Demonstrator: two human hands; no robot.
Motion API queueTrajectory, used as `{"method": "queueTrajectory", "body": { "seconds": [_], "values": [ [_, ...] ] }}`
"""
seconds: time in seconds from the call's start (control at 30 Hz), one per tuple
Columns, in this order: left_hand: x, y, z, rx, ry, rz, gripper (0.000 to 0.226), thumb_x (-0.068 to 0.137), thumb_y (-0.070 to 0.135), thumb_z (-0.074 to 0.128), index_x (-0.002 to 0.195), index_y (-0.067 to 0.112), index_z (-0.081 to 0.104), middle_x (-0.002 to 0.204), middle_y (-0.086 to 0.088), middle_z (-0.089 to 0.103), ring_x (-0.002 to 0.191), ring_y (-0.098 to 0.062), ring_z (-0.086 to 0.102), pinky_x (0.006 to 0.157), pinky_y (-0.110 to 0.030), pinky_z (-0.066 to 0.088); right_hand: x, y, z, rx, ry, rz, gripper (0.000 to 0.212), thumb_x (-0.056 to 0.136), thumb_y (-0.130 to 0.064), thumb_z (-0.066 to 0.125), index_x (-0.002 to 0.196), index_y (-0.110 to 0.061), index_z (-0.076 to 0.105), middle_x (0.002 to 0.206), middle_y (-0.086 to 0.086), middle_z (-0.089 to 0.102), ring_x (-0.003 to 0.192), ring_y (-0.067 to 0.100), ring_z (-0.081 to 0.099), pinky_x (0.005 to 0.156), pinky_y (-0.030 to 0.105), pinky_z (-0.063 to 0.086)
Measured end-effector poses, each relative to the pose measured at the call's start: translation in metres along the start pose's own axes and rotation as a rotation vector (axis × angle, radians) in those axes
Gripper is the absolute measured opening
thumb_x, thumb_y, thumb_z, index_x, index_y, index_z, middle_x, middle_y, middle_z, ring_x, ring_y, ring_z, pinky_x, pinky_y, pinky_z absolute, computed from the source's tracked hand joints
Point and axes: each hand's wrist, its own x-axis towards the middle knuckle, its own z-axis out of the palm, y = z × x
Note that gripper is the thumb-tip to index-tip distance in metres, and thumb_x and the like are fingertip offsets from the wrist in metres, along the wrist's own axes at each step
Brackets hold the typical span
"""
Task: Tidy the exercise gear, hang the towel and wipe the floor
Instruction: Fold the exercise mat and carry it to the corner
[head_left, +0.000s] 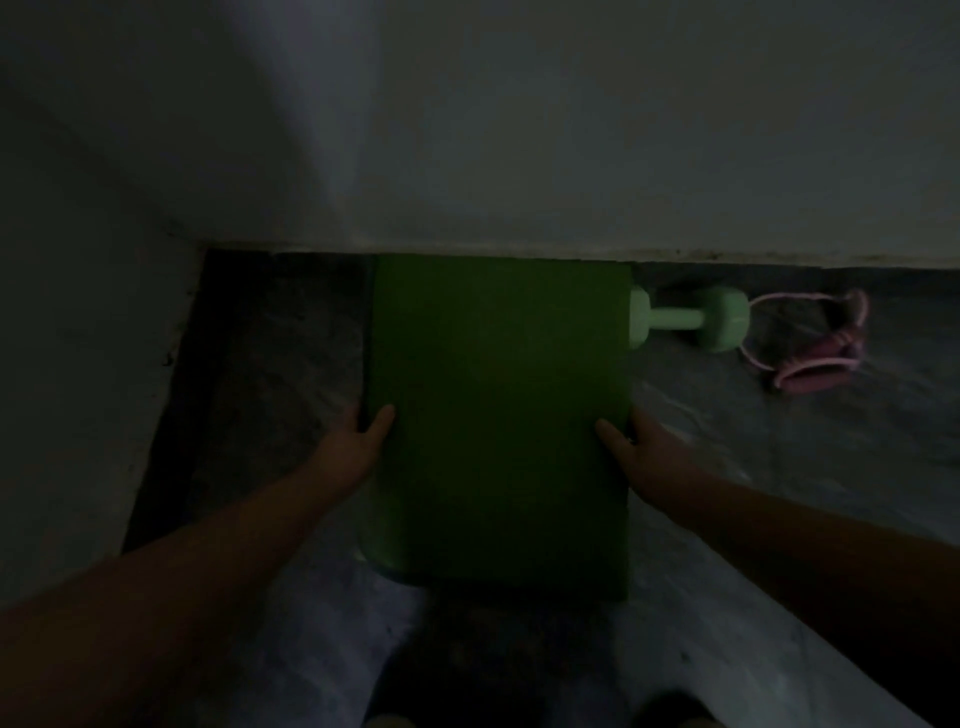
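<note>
A green exercise mat (498, 415) stretches from the base of the wall toward me in a dim room. My left hand (358, 441) grips its left edge, thumb on top and fingers hidden under it. On the opposite edge my right hand (634, 447) holds the mat the same way. A pale green dumbbell (691, 318) lies on the floor just right of the mat, one end hidden behind it. Further right lies a pink skipping rope (810, 343) in a loose heap.
A grey wall (519, 130) runs across the back, and another wall (67, 364) closes the left side, forming a corner. The marbled floor (779, 467) spreads to the right. My feet show faintly at the bottom edge.
</note>
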Motion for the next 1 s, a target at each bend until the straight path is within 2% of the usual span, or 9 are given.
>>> {"method": "queueTrajectory", "body": {
  "seconds": [0.13,0.3,0.4,0.53,0.67,0.77,0.8,0.9,1.0],
  "values": [
    [0.013,-0.002,-0.004,-0.109,0.016,-0.086,0.045,0.096,0.032,0.061,0.136,0.011,0.055,0.129,-0.009,0.062,0.111,-0.026,0.063,0.099,-0.045,0.051,0.009,-0.014,0.011,0.071,-0.021,0.048,0.048,0.101,-0.043,0.049,0.142,-0.018,0.047,0.136,0.007,0.058,0.118,0.027,0.059,0.102,0.034,0.044],
    [0.031,0.004,0.003,-0.118,0.060,-0.085,0.042,0.098,0.025,0.058,0.137,0.010,0.053,0.122,-0.009,0.061,0.100,-0.023,0.061,0.072,-0.025,0.053,0.027,-0.017,0.023,0.103,0.021,0.088,0.043,0.102,-0.038,0.049,0.135,-0.011,0.050,0.123,0.012,0.060,0.100,0.023,0.058,0.086,0.032,0.044],
    [0.040,0.000,0.005,0.047,0.089,-0.086,0.047,0.097,0.030,0.060,0.134,0.001,0.055,0.132,-0.024,0.059,0.116,-0.035,0.060,0.093,-0.033,0.047,0.035,-0.021,0.029,-0.005,0.085,0.122,0.046,0.102,-0.039,0.048,0.132,-0.005,0.050,0.127,0.019,0.059,0.109,0.033,0.060,0.091,0.037,0.047],
    [0.045,0.007,0.004,0.348,0.048,-0.115,0.057,0.100,0.041,0.051,0.130,-0.008,0.053,0.133,-0.032,0.055,0.123,-0.042,0.054,0.098,-0.038,0.041,0.044,-0.028,0.033,-0.105,0.099,0.169,0.049,0.101,-0.039,0.049,0.129,0.001,0.052,0.127,0.025,0.058,0.113,0.039,0.058,0.094,0.039,0.047],
    [0.053,0.000,0.010,0.447,0.092,-0.061,0.063,0.100,0.041,0.051,0.139,-0.009,0.042,0.142,-0.033,0.046,0.132,-0.042,0.045,0.107,-0.039,0.033,0.044,-0.032,0.031,-0.160,0.109,0.145,0.048,0.101,-0.034,0.051,0.134,0.002,0.049,0.130,0.024,0.058,0.119,0.037,0.055,0.093,0.035,0.041],
    [0.050,-0.008,0.011,0.467,0.174,-0.029,0.072,0.094,0.046,0.058,0.140,-0.006,0.038,0.139,-0.033,0.047,0.128,-0.046,0.048,0.106,-0.047,0.039,0.033,-0.032,0.025,-0.277,0.229,0.004,0.054,0.096,-0.034,0.060,0.135,-0.001,0.045,0.132,0.020,0.054,0.122,0.034,0.051,0.091,0.034,0.040],
    [0.043,-0.008,0.010,0.508,0.221,0.013,0.073,0.092,0.048,0.059,0.139,-0.004,0.038,0.135,-0.032,0.048,0.124,-0.047,0.049,0.103,-0.050,0.042,0.028,-0.029,0.024,-0.303,0.286,-0.085,0.059,0.095,-0.034,0.062,0.140,-0.002,0.041,0.137,0.021,0.050,0.126,0.035,0.047,0.097,0.035,0.038],
    [0.016,-0.020,0.013,0.702,0.314,0.421,0.072,0.088,0.046,0.054,0.145,0.005,0.037,0.141,-0.028,0.045,0.126,-0.045,0.047,0.104,-0.054,0.041,0.008,-0.014,0.027,-0.554,0.352,-0.446,0.075,0.094,-0.040,0.055,0.154,-0.007,0.023,0.159,0.019,0.025,0.146,0.034,0.025,0.118,0.045,0.024],
    [-0.017,-0.045,0.027,0.838,0.142,0.748,0.077,0.087,0.052,0.048,0.152,0.013,0.033,0.158,-0.019,0.031,0.146,-0.038,0.027,0.111,-0.060,0.030,-0.016,0.009,0.046,-0.819,0.228,-0.771,0.077,0.091,-0.047,0.044,0.155,-0.009,0.023,0.163,0.014,0.016,0.150,0.031,0.017,0.119,0.052,0.020]
  ]
}}
